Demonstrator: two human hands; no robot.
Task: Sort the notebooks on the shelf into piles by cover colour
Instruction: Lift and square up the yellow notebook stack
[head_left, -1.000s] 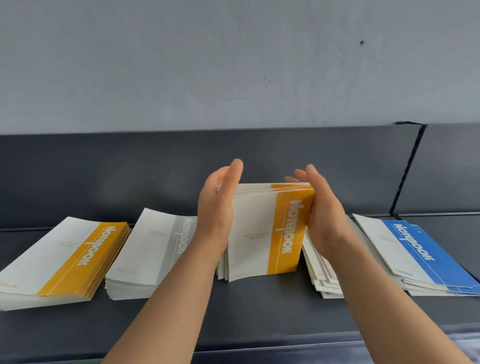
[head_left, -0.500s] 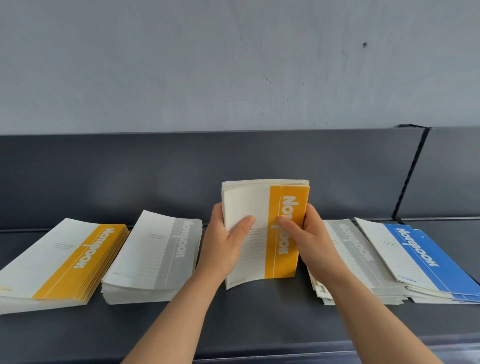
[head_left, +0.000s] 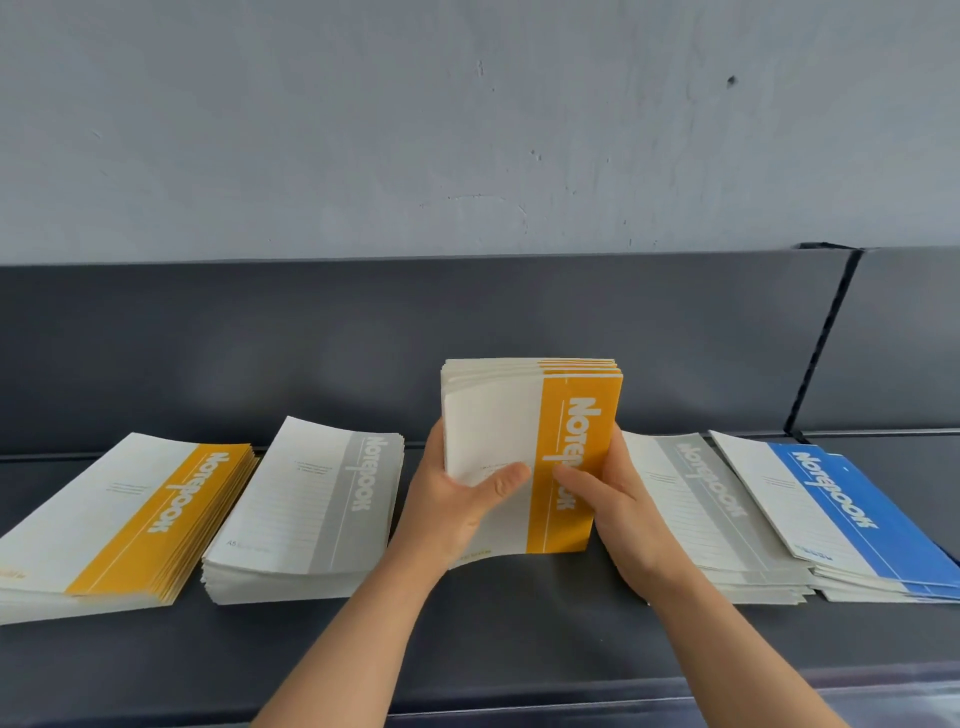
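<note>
Here, orange notebook stack (head_left: 498, 415) upright on shelf (head_left: 519, 634), clasped between left grip (head_left: 452, 499) and right grip (head_left: 618, 504).

A pale grey wall (head_left: 363, 130) fills the upper part of the view, from 9 o'clock across 12 to 3, its paint matt and slightly uneven. A small dark speck (head_left: 732, 80) sits toward 1 o'clock, a short vertical scuff (head_left: 480, 68) lies near 12, and a thin curved scratch (head_left: 483, 200) runs just above centre. At 5 o'clock a pale glossy strip (head_left: 904, 699) shows; what it is cannot be told.
</note>
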